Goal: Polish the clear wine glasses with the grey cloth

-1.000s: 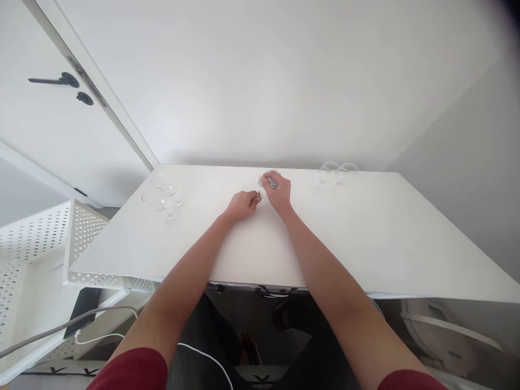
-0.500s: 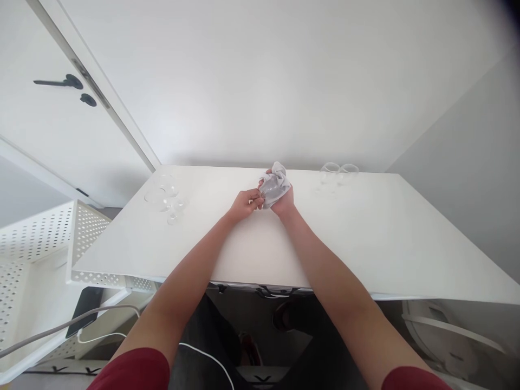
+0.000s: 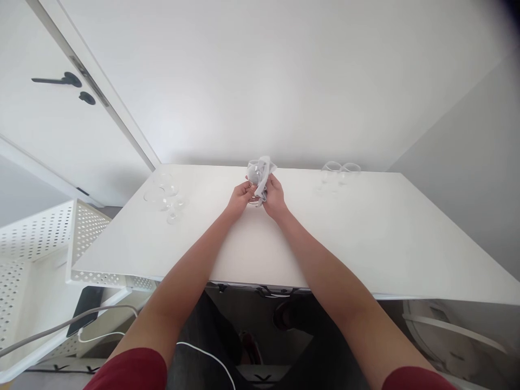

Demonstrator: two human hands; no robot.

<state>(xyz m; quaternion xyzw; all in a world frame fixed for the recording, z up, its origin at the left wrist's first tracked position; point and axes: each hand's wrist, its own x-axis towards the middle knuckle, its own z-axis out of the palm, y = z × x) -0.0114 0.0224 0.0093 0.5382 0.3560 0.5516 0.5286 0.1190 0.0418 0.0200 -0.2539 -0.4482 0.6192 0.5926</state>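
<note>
A clear stemmed glass (image 3: 254,172) is held between my hands above the back middle of the white table. My left hand (image 3: 240,197) is closed at its stem, below the bowl. In my right hand (image 3: 275,196) is a pale grey-white cloth (image 3: 264,176), bunched against the right side of the glass. Part of the glass's base shows under the fingers; the cloth and fingers hide the rest of the stem.
Two stemmed glasses (image 3: 332,169) stand upright at the back right of the white table (image 3: 349,233). Several clear glasses (image 3: 162,196) are at the left, some apparently lying down. A white perforated shelf unit (image 3: 87,227) adjoins the left edge, and a wall rises behind.
The glass has turned from lying sideways in the cloth to bowl upward. My left hand now grips the stem, and my right hand with the cloth has shifted slightly left.
</note>
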